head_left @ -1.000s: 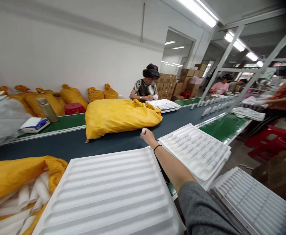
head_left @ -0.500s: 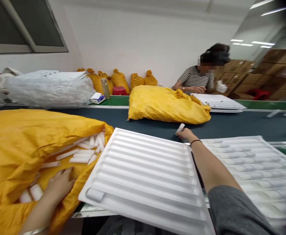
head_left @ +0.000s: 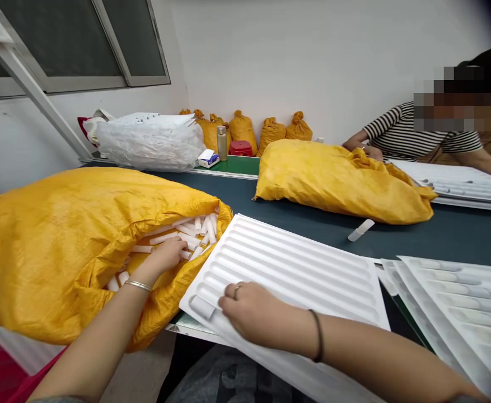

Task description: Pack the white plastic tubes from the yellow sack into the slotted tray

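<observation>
My left hand (head_left: 170,253) reaches into the open mouth of a yellow woven bag (head_left: 81,235). Its fingers are closed on a white plastic tube (head_left: 185,254) among several loose ones. Over the near left part of a white grooved tray (head_left: 299,254) is my right hand (head_left: 251,314), fingers curled together. Whatever it pinches, if anything, is hidden. One short translucent tube (head_left: 203,307) lies at the left end of a groove, just left of these fingers. Another clear-and-white tube (head_left: 360,230) rests alone on the dark belt.
Filled trays (head_left: 467,302) stand stacked at the right. Across the dark belt (head_left: 237,196) lies a second yellow bag (head_left: 333,179). A person in a striped top (head_left: 421,131) sits behind it beside more trays (head_left: 476,182). A plastic-wrapped stack (head_left: 148,143) is at back left.
My right hand has let go of a tube on the belt and come back over the tray's near left. My left hand has moved deeper into the bag, onto the tubes. The view has shifted left.
</observation>
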The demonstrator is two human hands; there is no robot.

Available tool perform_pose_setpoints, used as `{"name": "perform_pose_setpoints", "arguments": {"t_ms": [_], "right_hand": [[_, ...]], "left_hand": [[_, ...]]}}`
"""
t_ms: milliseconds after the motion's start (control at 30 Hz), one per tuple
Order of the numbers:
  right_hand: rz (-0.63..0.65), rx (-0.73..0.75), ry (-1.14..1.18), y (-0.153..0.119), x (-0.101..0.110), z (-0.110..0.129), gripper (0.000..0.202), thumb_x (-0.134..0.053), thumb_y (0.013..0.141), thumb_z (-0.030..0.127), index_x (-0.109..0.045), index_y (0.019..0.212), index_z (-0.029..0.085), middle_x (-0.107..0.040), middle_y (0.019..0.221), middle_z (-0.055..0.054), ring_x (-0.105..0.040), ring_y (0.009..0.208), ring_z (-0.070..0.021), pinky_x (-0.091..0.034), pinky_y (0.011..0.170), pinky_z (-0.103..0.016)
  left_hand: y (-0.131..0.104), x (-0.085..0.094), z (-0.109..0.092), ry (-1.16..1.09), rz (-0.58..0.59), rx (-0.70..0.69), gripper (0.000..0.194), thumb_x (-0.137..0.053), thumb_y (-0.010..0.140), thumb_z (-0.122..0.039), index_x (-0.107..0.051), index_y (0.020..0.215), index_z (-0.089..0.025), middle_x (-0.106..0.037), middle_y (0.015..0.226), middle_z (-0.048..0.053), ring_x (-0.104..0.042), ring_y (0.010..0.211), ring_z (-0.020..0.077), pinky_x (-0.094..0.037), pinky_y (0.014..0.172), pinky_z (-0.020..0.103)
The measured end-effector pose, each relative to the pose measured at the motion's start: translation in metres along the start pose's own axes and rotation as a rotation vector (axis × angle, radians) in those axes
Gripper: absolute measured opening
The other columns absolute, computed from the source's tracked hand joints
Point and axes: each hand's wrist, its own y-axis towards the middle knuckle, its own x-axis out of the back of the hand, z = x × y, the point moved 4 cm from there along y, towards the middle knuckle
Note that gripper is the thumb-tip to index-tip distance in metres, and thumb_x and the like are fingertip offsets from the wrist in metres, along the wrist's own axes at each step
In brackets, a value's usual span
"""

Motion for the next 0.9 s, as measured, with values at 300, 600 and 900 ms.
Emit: {"name": "perform_pose_setpoints", "arguments": {"t_ms": [300, 600, 900], "right_hand": [[-0.001, -0.119, -0.129, 0.037, -0.049, 0.03, 0.013, -0.054, 0.084, 0.019, -0.059, 0.094, 0.011, -0.061, 0.085, -0.013, -0.059, 0.077, -0.0247, -0.048, 0.061, -0.037], [-0.071, -0.236, 0.151, 0.025, -0.02, 0.023, 0.022, -0.057, 0.076, 0.022, -0.059, 0.095, 0.011, -0.065, 0.086, -0.012, -0.061, 0.075, -0.0232, -0.05, 0.063, -0.034], [-0.639, -0.371, 0.878, -0.031, 0.042, -0.048, 0.027, -0.052, 0.086, 0.023, -0.056, 0.112, 0.018, -0.062, 0.089, -0.005, -0.058, 0.072, -0.0139, -0.05, 0.067, -0.029]], "left_hand": [[-0.045, 0.044, -0.052, -0.38, -0.483, -0.201, 0.027, -0.05, 0.087, -0.029, -0.056, 0.112, -0.019, -0.059, 0.117, 0.01, -0.053, 0.114, 0.0222, -0.041, 0.102, 0.037], [-0.058, 0.033, -0.095, -1.919, -0.691, 0.102, 0.014, -0.056, 0.088, -0.02, -0.061, 0.101, -0.021, -0.07, 0.095, 0.002, -0.066, 0.087, 0.0115, -0.056, 0.074, 0.021], [-0.064, 0.006, -0.145, -2.23, -0.325, 0.329, 0.029, -0.072, 0.073, -0.01, -0.061, 0.098, -0.02, -0.069, 0.088, 0.002, -0.066, 0.076, 0.0085, -0.056, 0.072, 0.016]]}}
